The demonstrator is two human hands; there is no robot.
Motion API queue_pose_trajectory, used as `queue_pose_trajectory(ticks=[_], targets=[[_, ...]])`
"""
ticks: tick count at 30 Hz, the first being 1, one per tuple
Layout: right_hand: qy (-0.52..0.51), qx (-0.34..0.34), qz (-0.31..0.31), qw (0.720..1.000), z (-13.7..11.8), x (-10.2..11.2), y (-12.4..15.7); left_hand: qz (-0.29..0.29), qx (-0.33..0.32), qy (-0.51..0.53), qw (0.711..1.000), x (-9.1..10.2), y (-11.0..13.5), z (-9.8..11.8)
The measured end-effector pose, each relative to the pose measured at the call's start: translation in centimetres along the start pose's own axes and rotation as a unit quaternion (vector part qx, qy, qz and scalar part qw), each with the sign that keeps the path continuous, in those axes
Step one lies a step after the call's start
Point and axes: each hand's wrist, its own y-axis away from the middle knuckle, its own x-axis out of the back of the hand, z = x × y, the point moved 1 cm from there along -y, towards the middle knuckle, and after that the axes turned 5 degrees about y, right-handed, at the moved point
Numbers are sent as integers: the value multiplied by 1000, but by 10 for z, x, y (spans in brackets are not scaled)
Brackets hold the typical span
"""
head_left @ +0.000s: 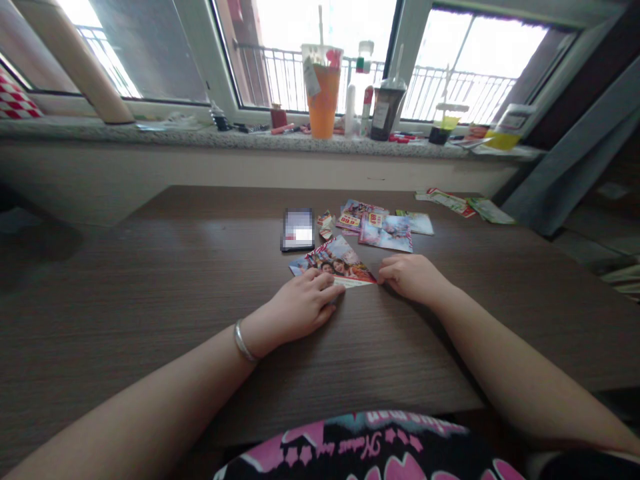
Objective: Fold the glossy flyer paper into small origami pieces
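Observation:
A colourful printed leaflet (345, 257), folded into a roughly triangular shape, lies on the table in front of me. My left hand (307, 300) rests on its lower left edge with the fingers stretched over the paper. At the leaflet's right corner is my right hand (407, 277), its fingers closed in a pinch on that tip. Just beyond the leaflet lie a phone (298, 230) with a blurred screen and a small crumpled paper piece (326, 225).
More printed leaflets (387, 233) overlap behind my right hand, and several paper strips (450, 202) lie at the table's far right. On the windowsill (170, 137) stand an orange drink cup (323, 93), a dark drink cup (387, 110) and small bottles. The brown table (150, 280) spreads both ways.

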Motion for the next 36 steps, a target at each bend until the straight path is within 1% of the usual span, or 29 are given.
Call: queue_pose_trajectory(ticks=[3, 6, 8, 10, 12, 14, 19, 24, 30, 36], targets=[[39, -36, -13, 998, 1, 0, 1, 5, -2, 0, 1000, 0, 2, 0], [29, -49, 11, 998, -1, -1, 2, 12, -1, -1, 1000, 0, 2, 0], [-12, -26, 49, 998, -5, -1, 1, 12, -2, -4, 1000, 2, 1, 1], [-54, 20, 76, 995, -11, -1, -1, 11, -3, -9, 1000, 4, -2, 2], [-80, 72, 90, 990, -16, -1, -3, 12, -4, -17, 1000, 7, -5, 3], [-84, 99, 86, 988, -20, -2, -6, 14, -5, -24, 1000, 8, -8, 4], [-87, 81, 86, 989, -22, -4, -8, 34, -13, -34, 999, 3, -14, 6], [-72, 83, 86, 990, -21, -6, -9, 45, 2, -34, 998, -1, -16, 5], [-60, 80, 84, 991, -21, -6, -8, 21, -4, -20, 1000, 5, -13, 1], [-57, 65, 70, 994, -21, -6, -8, -5, -14, -19, 1000, 11, -9, -10]])
